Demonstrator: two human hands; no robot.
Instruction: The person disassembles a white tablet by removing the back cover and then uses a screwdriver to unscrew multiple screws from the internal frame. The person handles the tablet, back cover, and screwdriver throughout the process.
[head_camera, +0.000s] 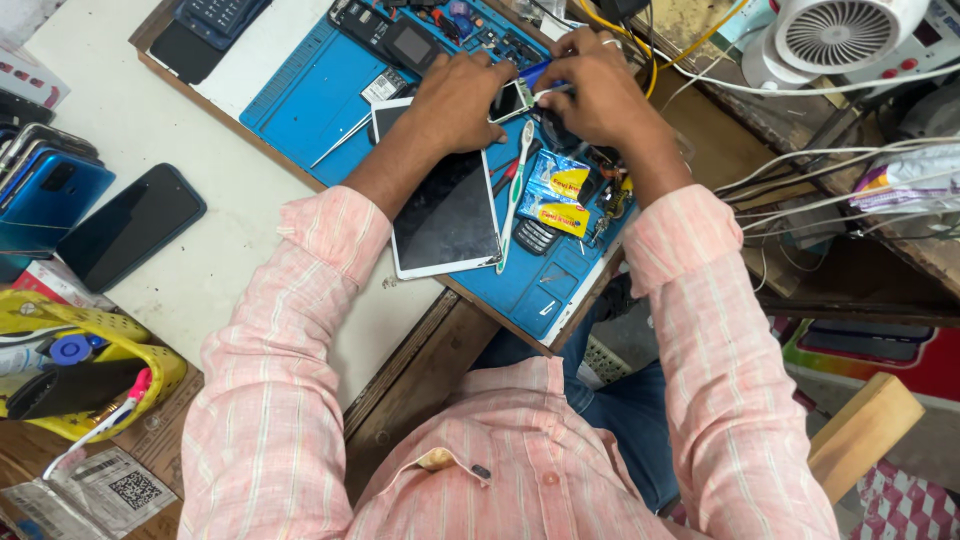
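I see the worktop (180, 130), pale and broad, carrying a blue repair mat (310, 95) across its far side. On the mat lies a white-edged tablet (445, 215), screen up, just below my hands. A dark phone (130, 225) rests face up well to the left, off the mat. Beside the tablet lies a white toothbrush (515, 195), and right of it two small blue and yellow sachets (555, 195). My left hand (455, 100) is closed around a small phone part (511, 100), held above the tablet's top corner. My right hand (595, 90) pinches a thin blue-handled tool (537, 72) against that part, both hands close together.
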